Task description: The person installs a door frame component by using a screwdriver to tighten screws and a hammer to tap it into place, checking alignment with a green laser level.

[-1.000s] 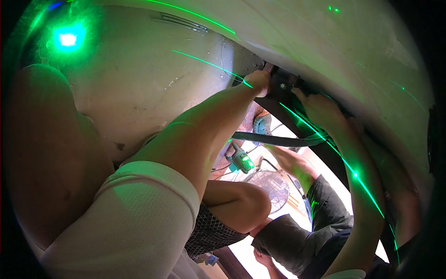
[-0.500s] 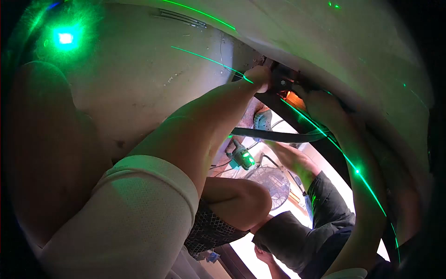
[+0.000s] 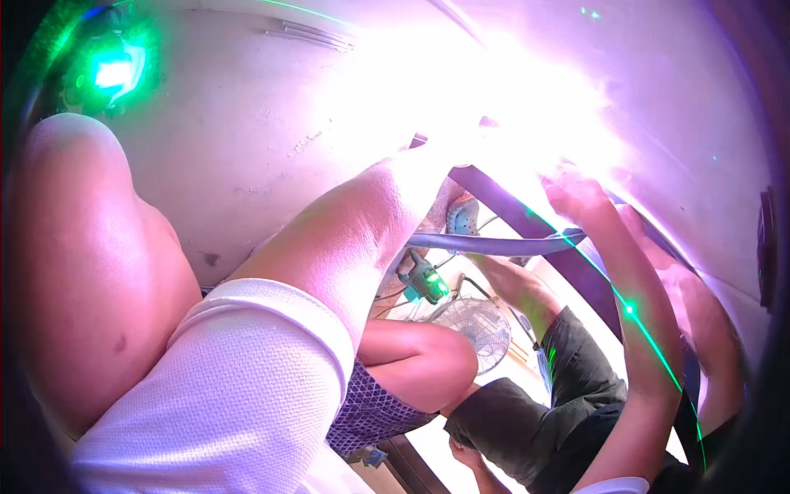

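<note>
Hands (image 3: 574,191): opening, hold, cannot tell through glare | strip (image 3: 494,244): long, grey | sleeve (image 3: 239,395): dimpled

- Apparently a workshop or building site; which of the two cannot be told.
- A blinding white-violet, welding-like glare (image 3: 494,78) floods a scuffed, pale surface (image 3: 222,156) where thin, straight grey metal rods (image 3: 309,34) lie.
- Beyond a long, dark, straight beam (image 3: 588,284), a round wire-caged fan (image 3: 477,329) sits near a green-glowing, grey-green device (image 3: 428,281) and black cables.
</note>
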The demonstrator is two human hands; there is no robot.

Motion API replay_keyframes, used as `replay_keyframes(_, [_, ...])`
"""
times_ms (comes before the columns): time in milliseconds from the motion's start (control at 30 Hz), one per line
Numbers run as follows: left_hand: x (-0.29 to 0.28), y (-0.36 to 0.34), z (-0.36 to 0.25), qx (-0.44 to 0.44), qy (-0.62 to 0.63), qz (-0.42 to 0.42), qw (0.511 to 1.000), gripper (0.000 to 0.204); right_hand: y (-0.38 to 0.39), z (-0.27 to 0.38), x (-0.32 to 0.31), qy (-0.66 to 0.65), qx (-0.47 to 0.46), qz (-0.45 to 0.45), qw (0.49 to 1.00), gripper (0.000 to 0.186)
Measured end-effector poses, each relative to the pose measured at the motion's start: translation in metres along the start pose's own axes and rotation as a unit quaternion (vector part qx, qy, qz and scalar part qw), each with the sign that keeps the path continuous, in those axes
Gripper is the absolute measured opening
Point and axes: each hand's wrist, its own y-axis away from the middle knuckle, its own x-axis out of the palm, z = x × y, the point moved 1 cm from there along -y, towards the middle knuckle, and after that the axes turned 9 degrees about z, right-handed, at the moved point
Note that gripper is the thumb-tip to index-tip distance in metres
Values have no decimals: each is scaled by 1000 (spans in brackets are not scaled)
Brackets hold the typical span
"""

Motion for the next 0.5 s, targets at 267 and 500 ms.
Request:
replay_keyframes(267, [13,-11,-4,8,8,-5,1000,21,-2,-10,34,49,-24,-151,987,42])
replay_keyframes(500, [6,-4,-2,-3,8,-15,1000,24,2,0,5,26,-4,-70,997,44])
